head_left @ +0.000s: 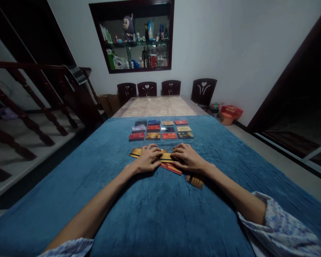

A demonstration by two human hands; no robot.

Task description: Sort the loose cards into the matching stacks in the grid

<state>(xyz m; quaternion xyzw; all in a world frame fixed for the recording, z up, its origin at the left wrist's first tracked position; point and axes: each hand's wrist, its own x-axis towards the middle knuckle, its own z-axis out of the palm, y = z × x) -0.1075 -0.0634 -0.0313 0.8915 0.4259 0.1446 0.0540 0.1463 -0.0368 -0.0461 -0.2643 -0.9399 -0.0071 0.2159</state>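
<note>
Evidently much is already ordered: card piles (153,136) lie in three rows of four on the blue cloth (155,214) around the frame's centre. Some seems left, since the gold card (166,157), just below centre, is outside those rows, each end pinched in the grip of the left hand (150,159) and right hand (187,157). Loose too are a red card (172,169) below it, another gold card (134,153) to its left and a brown card (195,181) lower right of centre.

Both hands (149,159) (189,157) touch yellow cards (166,157) on blue cloth (155,210).
</note>
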